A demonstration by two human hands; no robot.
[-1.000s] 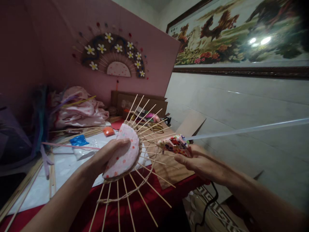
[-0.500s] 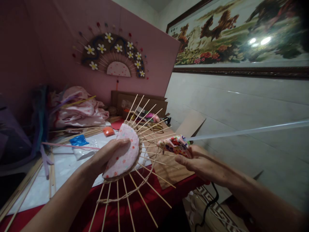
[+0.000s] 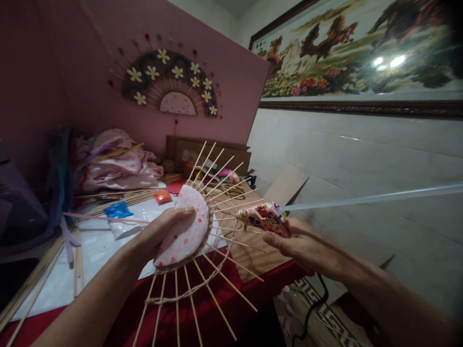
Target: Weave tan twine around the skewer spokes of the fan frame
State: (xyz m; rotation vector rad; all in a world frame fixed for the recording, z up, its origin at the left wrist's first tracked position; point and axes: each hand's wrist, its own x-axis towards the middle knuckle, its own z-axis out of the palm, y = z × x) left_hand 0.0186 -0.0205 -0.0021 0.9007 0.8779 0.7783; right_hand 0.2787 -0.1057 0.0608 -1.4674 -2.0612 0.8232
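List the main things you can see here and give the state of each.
Left hand: gripping the fan
Fan: held, sticks spread
Right hand: gripping the glue gun
Glue gun: held, tip toward the sticks
Glue stick: jutting from the glue gun
Pink cloth: heaped, crumpled
Decorated fan: hung up
Picture: framed, hung

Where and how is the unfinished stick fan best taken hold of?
Probably by the spotted pink half-circle, coming from its straight edge, at the picture's left, as the left hand does. That part looks broad and flat, and no sticks stand out from that edge. The thin sticks spread from the curved edge and look easier to bend.
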